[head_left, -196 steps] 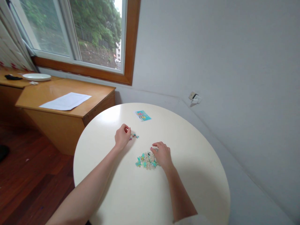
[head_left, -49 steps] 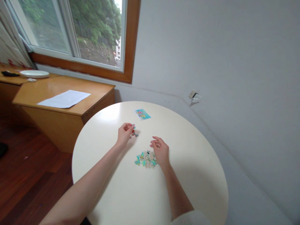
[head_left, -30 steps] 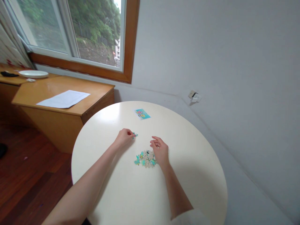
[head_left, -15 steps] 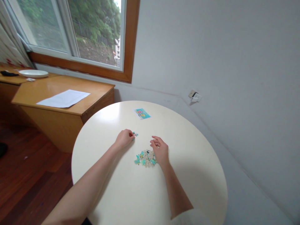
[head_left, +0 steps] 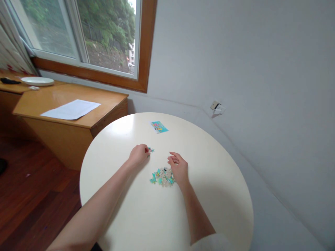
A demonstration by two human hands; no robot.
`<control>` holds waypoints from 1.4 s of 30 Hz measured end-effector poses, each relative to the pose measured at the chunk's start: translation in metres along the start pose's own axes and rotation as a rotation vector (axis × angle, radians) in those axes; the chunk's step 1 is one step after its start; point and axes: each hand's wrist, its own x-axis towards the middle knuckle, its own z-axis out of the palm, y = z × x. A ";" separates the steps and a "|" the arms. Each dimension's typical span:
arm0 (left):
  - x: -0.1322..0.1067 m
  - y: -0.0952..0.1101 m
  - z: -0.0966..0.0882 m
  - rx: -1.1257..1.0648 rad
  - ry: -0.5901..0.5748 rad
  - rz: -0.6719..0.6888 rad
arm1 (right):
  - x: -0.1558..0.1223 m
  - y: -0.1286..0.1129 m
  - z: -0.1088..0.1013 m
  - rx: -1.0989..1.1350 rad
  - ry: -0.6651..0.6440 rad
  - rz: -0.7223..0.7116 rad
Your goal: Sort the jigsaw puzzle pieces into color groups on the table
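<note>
On the round white table (head_left: 125, 212), my left hand (head_left: 138, 154) is in a pinch at a small cluster of jigsaw puzzle pieces (head_left: 151, 150), with its fingertips on a piece they partly hide. My right hand (head_left: 179, 168) is at the right edge of a loose pile of puzzle pieces (head_left: 162, 176), some turquoise and some pale grey. Its fingers are loosely bent and apart, with nothing visible in them. Farther back lies a turquoise picture card (head_left: 159, 127) with colourful figures.
A wooden desk (head_left: 60, 91) stands at the back left, carrying a sheet of paper (head_left: 72, 109) and a white plate (head_left: 37, 81). Beyond it is a window with a brown frame (head_left: 146, 48). A wall socket (head_left: 215, 105) sits on the white wall at the right.
The left fingers have shifted very slightly at the small cluster of puzzle pieces. My right hand and the pile look the same.
</note>
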 end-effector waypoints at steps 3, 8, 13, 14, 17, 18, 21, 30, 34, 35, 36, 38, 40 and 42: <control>0.001 -0.002 0.001 0.011 0.007 0.002 | -0.001 -0.002 -0.001 -0.027 -0.010 -0.024; 0.001 -0.003 0.002 -0.002 0.018 0.026 | -0.001 -0.004 -0.001 -0.101 0.002 -0.094; -0.001 0.000 0.001 -0.003 0.045 0.038 | -0.003 -0.010 -0.001 -0.158 -0.047 -0.122; -0.001 0.001 0.000 -0.006 0.050 0.032 | -0.004 -0.012 -0.001 -0.169 -0.090 -0.122; -0.003 0.005 -0.004 -0.009 0.066 0.004 | -0.007 -0.020 -0.002 -0.226 -0.282 -0.165; -0.003 0.006 -0.005 -0.007 0.074 -0.008 | -0.008 -0.022 -0.002 -0.256 -0.350 -0.189; -0.004 0.009 -0.008 0.001 0.107 -0.032 | -0.010 -0.026 -0.003 -0.372 -0.509 -0.231; -0.001 0.006 -0.007 -0.079 0.179 -0.054 | -0.009 -0.023 -0.008 -0.469 -0.620 -0.187; 0.001 0.003 -0.006 -0.131 0.197 -0.063 | -0.009 -0.025 -0.009 -0.454 -0.639 -0.193; 0.002 0.003 -0.006 -0.135 0.200 -0.063 | -0.009 -0.025 -0.009 -0.446 -0.640 -0.200; 0.002 0.002 -0.006 -0.138 0.201 -0.064 | -0.009 -0.025 -0.009 -0.435 -0.640 -0.206; 0.003 0.002 -0.005 -0.147 0.202 -0.065 | -0.009 -0.025 -0.010 -0.409 -0.636 -0.201; 0.003 0.001 -0.005 -0.156 0.203 -0.067 | -0.009 -0.024 -0.010 -0.373 -0.616 -0.180; 0.003 0.002 -0.004 -0.168 0.198 -0.071 | -0.009 -0.023 -0.009 -0.330 -0.587 -0.162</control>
